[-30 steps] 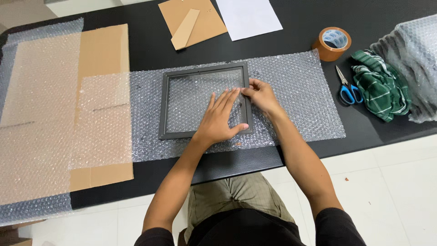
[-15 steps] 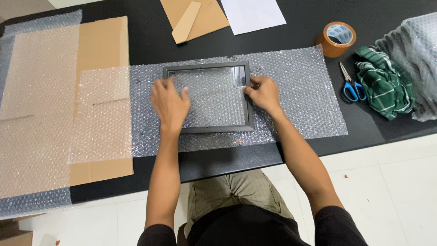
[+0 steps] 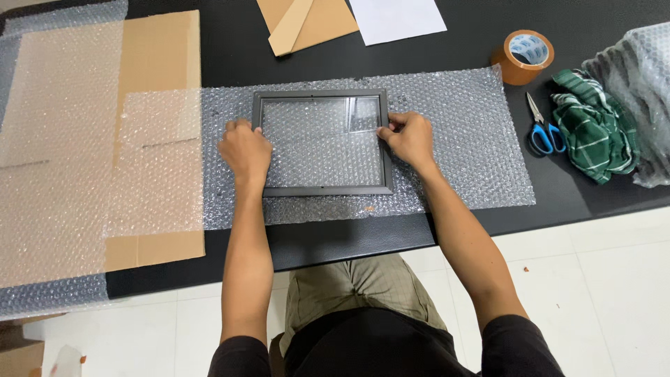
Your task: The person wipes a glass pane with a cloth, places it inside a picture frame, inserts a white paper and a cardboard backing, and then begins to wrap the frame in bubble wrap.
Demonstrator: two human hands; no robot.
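The picture frame [image 3: 321, 143], dark grey with a clear pane, lies flat on a sheet of bubble wrap [image 3: 453, 139] spread across the black table [image 3: 230, 49], near the table's front edge; the left hand [image 3: 244, 149] grips the frame's left side bar, fingers curled over the outer edge; the right hand [image 3: 409, 137] grips the right side bar, thumb and fingertips pinched on the bar near its upper half; both hands are closed on the frame, one at each short side. A flat cardboard sheet [image 3: 157, 56] lies to the left, partly covered by a second, larger bubble wrap layer [image 3: 63, 139] that overlaps the first sheet; brown cardboard pieces [image 3: 307, 21] and a white paper [image 3: 396, 17] lie at the far edge; a roll of brown tape [image 3: 523, 57] stands just beyond the bubble wrap's far right corner; blue-handled scissors [image 3: 541, 129] lie beside a crumpled green checked cloth [image 3: 593, 132]; a bundle of bubble wrap [image 3: 638, 91] lies at the far right.
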